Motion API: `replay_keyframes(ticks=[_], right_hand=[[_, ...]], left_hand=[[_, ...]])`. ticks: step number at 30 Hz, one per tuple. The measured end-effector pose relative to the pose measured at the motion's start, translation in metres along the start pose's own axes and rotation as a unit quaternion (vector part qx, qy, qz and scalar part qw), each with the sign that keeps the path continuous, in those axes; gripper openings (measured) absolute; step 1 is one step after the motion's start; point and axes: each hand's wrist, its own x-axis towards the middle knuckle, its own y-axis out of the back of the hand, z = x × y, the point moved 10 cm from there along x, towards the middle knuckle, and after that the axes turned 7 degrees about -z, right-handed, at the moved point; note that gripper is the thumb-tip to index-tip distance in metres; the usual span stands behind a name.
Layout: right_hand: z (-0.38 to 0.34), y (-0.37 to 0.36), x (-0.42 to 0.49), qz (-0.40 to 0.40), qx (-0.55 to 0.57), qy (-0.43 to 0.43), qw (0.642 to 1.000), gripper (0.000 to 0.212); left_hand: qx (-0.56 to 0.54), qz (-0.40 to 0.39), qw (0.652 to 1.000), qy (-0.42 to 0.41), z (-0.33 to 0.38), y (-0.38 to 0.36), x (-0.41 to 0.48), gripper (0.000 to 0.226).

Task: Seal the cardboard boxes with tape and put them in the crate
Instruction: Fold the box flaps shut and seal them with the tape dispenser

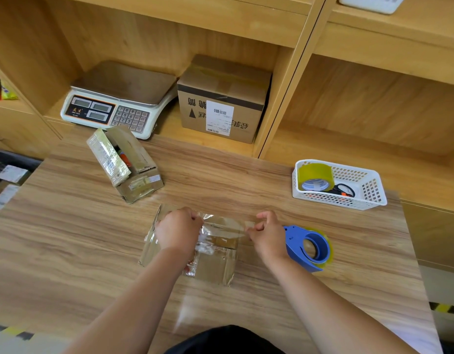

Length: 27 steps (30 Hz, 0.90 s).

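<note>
Behind the work surface, wooden shelving holds a weighing scale and a large labelled carton, already taped along its top. On the table in front, sealing is under way and no box can be seen in a crate. A dark container at the left edge holds labelled parcels, but whether it is the crate cannot be told. An open box lies tilted near the scale, flaps up and contents showing, so it is not yet sealed. The near box, low, flat and glossy with tape, sits under both hands at the table's middle. A white basket to the right carries a spare tape roll. A blue tape dispenser lies just beside the right wrist. The left hand grips the near box at its top, fingers curled down. The right hand pinches a clear tape strip drawn across from the box top. Judged from this, one seal is part done; the open box and all crating remain.
</note>
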Motion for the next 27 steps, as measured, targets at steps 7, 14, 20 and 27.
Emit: replay_keyframes(ticks=[7,14,20,27], right_hand=[[-0.002,0.0,-0.004,0.018,-0.037,0.001,0.999,0.034],[-0.004,0.0,-0.005,0.019,-0.069,-0.015,0.997,0.035],[-0.005,0.001,-0.007,0.025,-0.097,-0.022,0.995,0.034],[-0.004,0.0,-0.007,0.03,-0.111,-0.031,0.993,0.033]], left_hand=[[0.029,0.022,0.999,-0.03,0.003,-0.003,-0.001,0.02],[0.098,0.05,0.992,-0.06,0.011,0.001,-0.006,0.023],[0.138,0.077,0.984,-0.078,0.018,0.004,-0.01,0.024],[0.15,0.098,0.977,-0.113,0.02,0.001,-0.008,0.017]])
